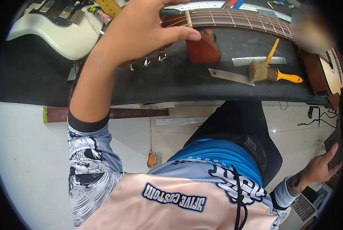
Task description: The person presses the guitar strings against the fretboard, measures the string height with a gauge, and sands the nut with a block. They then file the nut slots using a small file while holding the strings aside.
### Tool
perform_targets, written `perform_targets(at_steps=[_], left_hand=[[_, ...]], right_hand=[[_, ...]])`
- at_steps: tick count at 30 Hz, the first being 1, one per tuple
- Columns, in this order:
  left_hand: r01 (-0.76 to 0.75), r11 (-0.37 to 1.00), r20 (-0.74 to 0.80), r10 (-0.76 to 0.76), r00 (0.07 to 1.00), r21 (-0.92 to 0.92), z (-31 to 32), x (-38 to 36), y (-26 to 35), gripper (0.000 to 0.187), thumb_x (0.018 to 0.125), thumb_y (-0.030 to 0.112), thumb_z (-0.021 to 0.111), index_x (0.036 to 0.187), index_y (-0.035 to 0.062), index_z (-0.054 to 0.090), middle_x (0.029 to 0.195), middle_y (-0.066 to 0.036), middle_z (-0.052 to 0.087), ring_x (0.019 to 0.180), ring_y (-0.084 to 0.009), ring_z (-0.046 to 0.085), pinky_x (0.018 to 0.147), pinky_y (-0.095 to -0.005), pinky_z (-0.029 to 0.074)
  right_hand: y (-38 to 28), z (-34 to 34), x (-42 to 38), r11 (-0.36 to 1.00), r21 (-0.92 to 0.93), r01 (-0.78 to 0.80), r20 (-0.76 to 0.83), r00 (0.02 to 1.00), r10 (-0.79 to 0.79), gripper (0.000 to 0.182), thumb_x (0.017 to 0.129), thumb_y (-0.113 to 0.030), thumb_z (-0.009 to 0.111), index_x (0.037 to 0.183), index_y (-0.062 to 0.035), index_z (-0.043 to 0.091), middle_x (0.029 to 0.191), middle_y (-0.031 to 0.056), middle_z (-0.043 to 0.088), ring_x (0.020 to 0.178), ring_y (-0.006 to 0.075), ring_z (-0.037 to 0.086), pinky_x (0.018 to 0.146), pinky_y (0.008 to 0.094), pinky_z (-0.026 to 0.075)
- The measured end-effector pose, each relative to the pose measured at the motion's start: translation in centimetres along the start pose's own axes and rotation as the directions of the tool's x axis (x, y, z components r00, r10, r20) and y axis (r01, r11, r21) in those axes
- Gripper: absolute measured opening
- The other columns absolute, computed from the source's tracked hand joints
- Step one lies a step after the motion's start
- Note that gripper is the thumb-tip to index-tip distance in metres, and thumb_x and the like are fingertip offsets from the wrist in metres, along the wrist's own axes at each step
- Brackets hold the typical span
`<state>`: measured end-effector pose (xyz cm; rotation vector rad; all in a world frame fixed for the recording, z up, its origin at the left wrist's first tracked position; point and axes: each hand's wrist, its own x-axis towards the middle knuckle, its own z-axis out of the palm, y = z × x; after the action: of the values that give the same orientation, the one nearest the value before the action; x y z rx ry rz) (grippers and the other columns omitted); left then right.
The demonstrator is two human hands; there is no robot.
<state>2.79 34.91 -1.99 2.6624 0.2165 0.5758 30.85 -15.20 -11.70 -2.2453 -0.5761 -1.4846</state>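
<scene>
My left hand (141, 32) reaches over the headstock end of an acoustic guitar, straddling it near the nut (188, 18). The thumb lies along its near edge, and the other fingers are mostly cut off by the top of the frame. A black handle-like piece (170, 12) shows between thumb and forefinger. Tuning pegs (146, 61) stick out below my wrist. The fretted neck (236, 19) runs right, above a reddish wooden block (203, 50). Low at the right, my right hand (320, 168) has its fingers apart, beside dark furniture, holding nothing visible.
On the black bench mat (141, 86) lie a yellow-handled brush (288, 76), a steel ruler (242, 61) and a flat metal blade (231, 76). A white electric guitar (45, 30) is at left, the acoustic body (328, 71) at right. Cables (319, 119) hang below.
</scene>
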Motion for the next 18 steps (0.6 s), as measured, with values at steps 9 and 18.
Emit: perform_targets(at_steps=[9,18], left_hand=[[0.096,0.985,0.056,-0.089,0.995,-0.143,-1.9,2.0,1.2,0.042,0.097,0.030,0.071,0.115,-0.0079,0.072,0.095,-0.016,0.076,0.082,-0.0144,0.070,0.074,-0.0275,0.055],[0.074,0.997,-0.045,-0.075,0.996,-0.038,-0.3,0.1,3.1,0.051,0.093,0.030,0.077,0.128,-0.0060,0.065,0.108,-0.015,0.074,0.095,-0.0170,0.070,0.084,-0.0295,0.055]], right_hand=[[1.8,-1.7,-0.8,0.908,-0.356,0.221,0.073,0.975,-0.209,0.055,0.093,-0.002,0.068,0.139,-0.0313,0.061,0.127,0.0039,0.068,0.113,0.0282,0.067,0.092,0.0310,0.057],[3.7,-1.7,-1.7,0.795,-0.440,0.418,0.201,0.909,-0.366,0.057,0.090,0.004,0.066,0.137,-0.0282,0.064,0.133,0.0090,0.065,0.119,0.0271,0.066,0.095,0.0314,0.058]])
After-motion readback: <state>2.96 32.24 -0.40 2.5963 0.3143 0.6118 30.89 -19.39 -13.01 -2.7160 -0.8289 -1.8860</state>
